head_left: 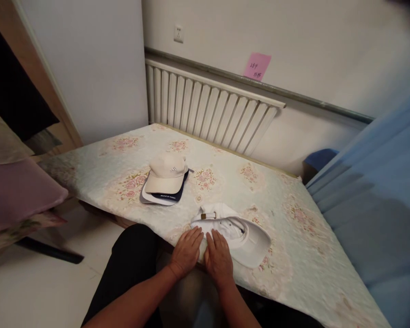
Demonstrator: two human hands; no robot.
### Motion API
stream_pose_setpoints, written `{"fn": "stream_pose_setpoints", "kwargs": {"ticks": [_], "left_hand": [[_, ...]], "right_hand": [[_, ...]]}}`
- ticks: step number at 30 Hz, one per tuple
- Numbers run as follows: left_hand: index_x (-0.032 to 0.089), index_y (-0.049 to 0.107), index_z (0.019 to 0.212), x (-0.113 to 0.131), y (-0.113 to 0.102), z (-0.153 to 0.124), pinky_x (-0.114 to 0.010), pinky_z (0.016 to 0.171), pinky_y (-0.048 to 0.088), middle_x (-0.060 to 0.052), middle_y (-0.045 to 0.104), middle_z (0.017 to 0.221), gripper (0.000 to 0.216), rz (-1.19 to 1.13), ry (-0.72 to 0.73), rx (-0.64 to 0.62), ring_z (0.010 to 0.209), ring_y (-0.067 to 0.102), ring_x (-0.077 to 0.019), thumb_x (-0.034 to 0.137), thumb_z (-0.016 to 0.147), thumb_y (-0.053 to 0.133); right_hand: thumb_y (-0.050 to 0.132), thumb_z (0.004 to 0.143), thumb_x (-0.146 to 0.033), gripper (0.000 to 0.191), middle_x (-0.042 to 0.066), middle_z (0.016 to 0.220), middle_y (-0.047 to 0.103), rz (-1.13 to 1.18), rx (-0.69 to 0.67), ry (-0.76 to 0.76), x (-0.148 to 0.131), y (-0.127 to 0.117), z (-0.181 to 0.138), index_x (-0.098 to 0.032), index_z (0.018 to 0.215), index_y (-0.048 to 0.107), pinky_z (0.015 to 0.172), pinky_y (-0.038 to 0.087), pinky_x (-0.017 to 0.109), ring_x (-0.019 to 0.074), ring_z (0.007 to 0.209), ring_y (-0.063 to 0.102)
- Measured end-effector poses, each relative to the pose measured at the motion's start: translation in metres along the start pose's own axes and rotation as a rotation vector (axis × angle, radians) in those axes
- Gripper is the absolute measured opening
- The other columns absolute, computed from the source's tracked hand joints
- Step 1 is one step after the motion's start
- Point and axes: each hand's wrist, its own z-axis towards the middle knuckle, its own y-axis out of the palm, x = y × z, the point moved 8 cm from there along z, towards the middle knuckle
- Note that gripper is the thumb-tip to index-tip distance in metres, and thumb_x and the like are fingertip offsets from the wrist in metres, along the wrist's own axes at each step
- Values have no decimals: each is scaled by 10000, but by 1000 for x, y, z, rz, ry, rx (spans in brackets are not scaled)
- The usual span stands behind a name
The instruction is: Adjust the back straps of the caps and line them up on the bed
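A white baseball cap lies near the front edge of the floral-covered table, its inside facing me. The brim points right, and the back strap with its metal buckle is at the left. My left hand rests flat at the table edge by the strap end, fingers stretched out. Close beside it, my right hand lies with fingers extended against the cap's near side. Both thumbs are mostly hidden. Farther left sits a stack of caps, a beige cap on top of a dark cap and a white-grey one.
A white radiator runs along the wall behind the table. On the wall are a pink paper note and a socket. A blue curtain hangs at the right. Clothes hang at the left.
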Motion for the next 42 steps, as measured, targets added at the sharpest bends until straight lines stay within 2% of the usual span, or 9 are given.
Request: {"fn": "stream_pose_setpoints", "kwargs": {"ticks": [11,15,18,22,25,27,29,33,42], "left_hand": [[137,513,1229,0,-1,1,-443,1026,376,-104,555,1278,478,-31,14,-6,1243,441,-239,43,776,394],[156,521,1158,-5,-6,-1,-439,990,415,-105,580,1195,392,-96,-5,47,1189,477,-232,50,811,373],[166,497,1105,-17,-15,0,-435,950,449,-112,561,1112,281,-167,-120,129,1098,513,-233,125,840,415],[182,476,1011,-42,-21,9,-410,835,489,-86,520,985,192,-210,-378,187,959,533,-235,212,822,491],[193,472,932,-59,-14,23,-346,801,472,-51,532,913,131,-213,-577,59,886,547,-206,246,820,518],[193,451,1016,-70,-8,29,-283,774,454,-33,567,925,222,-251,-753,-34,868,570,-171,260,821,533],[204,453,1037,-75,-3,36,-258,751,433,-24,603,945,244,-246,-836,-157,869,588,-159,301,828,534],[227,513,961,-74,2,50,-268,744,411,-32,648,989,190,-142,-798,-390,919,603,-186,367,832,510],[212,550,944,-75,3,51,-288,683,409,-80,668,978,190,-82,-769,-469,901,616,-219,317,821,450]], "right_hand": [[440,784,-98,525,153,1360,456,1,-20,3,3,7,-3,-122,1309,437,1063,326,482,267,1314,342],[434,796,-105,521,153,1366,453,3,-9,-8,2,5,-3,-128,1316,428,1053,340,492,268,1318,337],[431,806,-106,509,163,1366,449,3,-20,-1,2,4,-2,-119,1315,429,1053,340,491,273,1318,334],[430,808,-99,508,156,1372,443,16,-33,10,1,2,-1,-123,1315,430,1059,334,482,273,1319,330],[437,795,-91,515,156,1370,444,20,-33,14,1,2,0,-121,1309,437,1057,337,481,276,1315,334],[442,787,-89,519,152,1371,445,23,-28,12,1,1,0,-123,1305,441,1055,339,479,276,1315,333],[441,786,-90,519,145,1372,447,26,-17,8,0,1,0,-129,1304,443,1054,342,476,272,1318,331],[428,790,-88,513,140,1369,454,26,-6,16,1,-1,0,-135,1300,447,1051,345,475,266,1317,338],[432,797,-99,508,146,1378,446,24,-27,20,2,1,0,-129,1304,450,1056,337,477,272,1318,338]]}}
